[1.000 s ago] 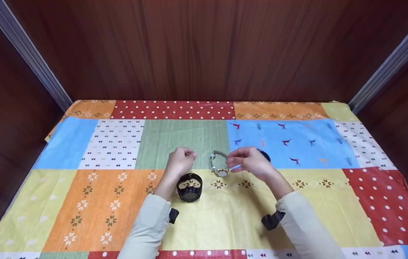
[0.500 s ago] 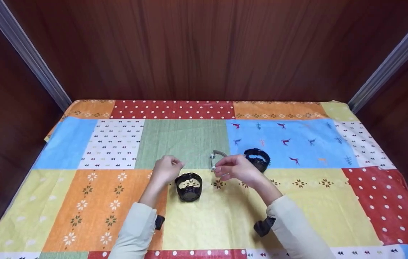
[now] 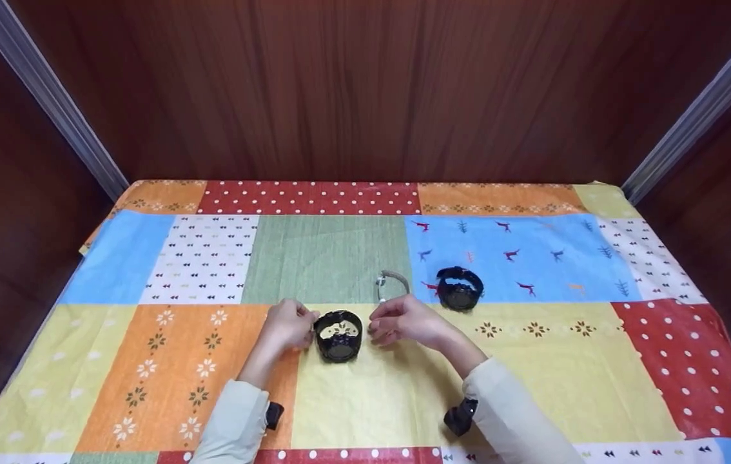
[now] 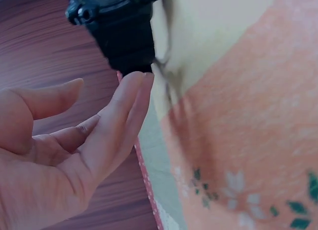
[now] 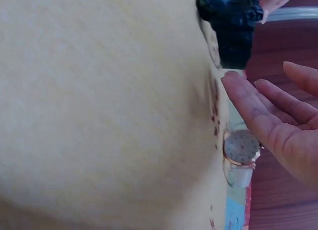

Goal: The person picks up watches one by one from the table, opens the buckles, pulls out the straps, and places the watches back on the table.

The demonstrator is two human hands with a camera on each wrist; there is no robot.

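A black wristwatch, its strap closed in a loop, stands on the yellow patch of the cloth between both hands. To its left is my left hand. In the left wrist view, the straight fingertips lie at the strap of the black watch, and the thumb is apart. My right hand is to the watch's right. The right wrist view shows its fingers extended, one tip close to the strap; contact is unclear. Behind this hand stands a light-strapped wristwatch, partly hidden in the head view; its white dial shows in the right wrist view.
Another black wristwatch stands on the blue patch, behind and right of the right hand. A patchwork cloth covers the table. Dark wood panels enclose the back and sides.
Both hands have moved toward the near black watch: the left came down and left, the right came left and nearer. The far black watch is now uncovered. The watches have stayed in place.
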